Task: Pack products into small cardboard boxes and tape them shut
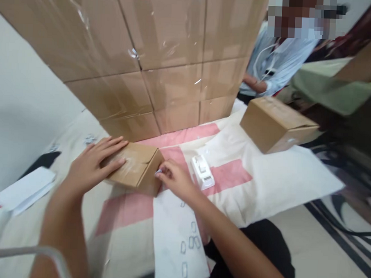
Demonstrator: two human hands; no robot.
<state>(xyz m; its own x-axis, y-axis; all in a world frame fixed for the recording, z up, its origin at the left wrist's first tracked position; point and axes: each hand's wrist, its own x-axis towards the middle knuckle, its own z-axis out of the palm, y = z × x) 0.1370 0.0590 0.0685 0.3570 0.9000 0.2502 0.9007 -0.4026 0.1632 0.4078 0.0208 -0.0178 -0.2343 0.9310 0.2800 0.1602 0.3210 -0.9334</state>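
A small brown cardboard box (138, 169) lies on a cream and pink cloth (233, 178) in front of me. My left hand (94, 163) rests flat on the box's top, fingers stretched out. My right hand (174, 179) is at the box's near right corner, its fingertips pinched on a small pale piece, perhaps a sticker, at the edge. A white sheet (178, 233) with several small stickers lies below my right forearm. A white tape dispenser (203, 171) sits just right of my right hand.
A wall of stacked, taped cardboard boxes (152, 59) stands behind. A second small box (275, 124) lies at the right near another person in a light shirt (278, 61). White papers (23, 189) lie at the left.
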